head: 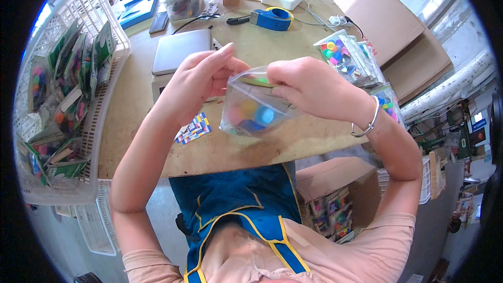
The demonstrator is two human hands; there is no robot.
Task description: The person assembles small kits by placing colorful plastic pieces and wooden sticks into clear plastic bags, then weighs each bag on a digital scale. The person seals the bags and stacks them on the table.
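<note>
My right hand (310, 86) grips the top edge of a clear plastic bag (251, 114), held above the table. Blurred round pieces in red, yellow and blue lie in the bag's lower part, and a green strip shows near its top. My left hand (208, 74) is at the bag's upper left corner with its fingers partly curled; whether they pinch the plastic is hidden. Behind the left hand stands a scale with a silver top (181, 51). Small printed cards or stickers (194, 127) lie on the wooden table (235, 153) below the left wrist.
A white plastic basket (114, 67) of filled bags stands at left. Filled bags (346, 55) are stacked at right beside a large cardboard box (385, 19). At the back are a blue tape dispenser (271, 19), phone (158, 22) and cables. An open carton (334, 177) of bags stands below the table.
</note>
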